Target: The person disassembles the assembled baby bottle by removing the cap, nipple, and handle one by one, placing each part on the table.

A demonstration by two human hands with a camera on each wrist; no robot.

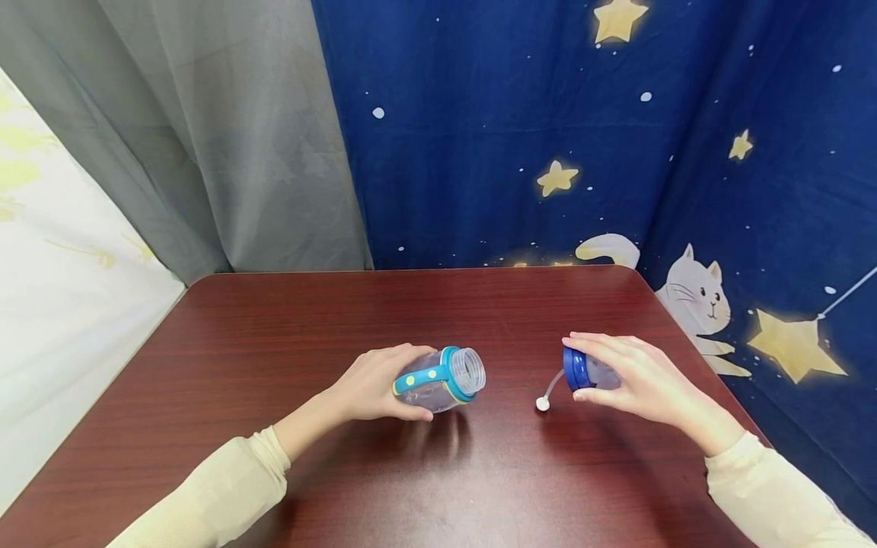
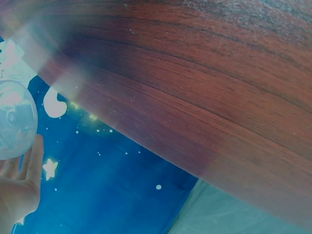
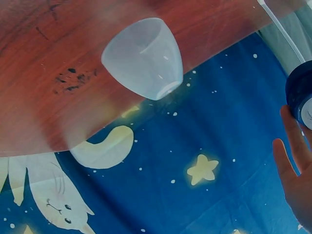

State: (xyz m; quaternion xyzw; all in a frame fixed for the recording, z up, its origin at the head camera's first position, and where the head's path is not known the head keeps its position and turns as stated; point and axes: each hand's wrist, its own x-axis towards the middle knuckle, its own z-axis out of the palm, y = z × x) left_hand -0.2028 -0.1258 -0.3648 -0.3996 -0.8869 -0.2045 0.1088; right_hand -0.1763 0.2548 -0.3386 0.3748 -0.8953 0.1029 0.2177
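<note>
My left hand (image 1: 380, 383) grips a clear bottle (image 1: 435, 397) with a teal strap handle. The bottle lies tilted in the air, its bare threaded mouth facing right; its round base (image 2: 17, 119) shows in the left wrist view. My right hand (image 1: 640, 378) holds a dark blue lid (image 1: 577, 369) between thumb and fingers. From the lid a thin straw (image 1: 556, 383) hangs left, ending in a white ball (image 1: 543, 404). A translucent cover (image 1: 603, 373) sits behind the lid under the hand; a translucent dome (image 3: 144, 58) shows in the right wrist view. How it joins the lid cannot be told.
Both hands are over a dark red-brown wooden table (image 1: 274, 327). Behind it hang a grey curtain (image 1: 274, 152) and a blue curtain (image 1: 466, 152) with stars and a white cat. White cloth (image 1: 62, 304) borders the left side.
</note>
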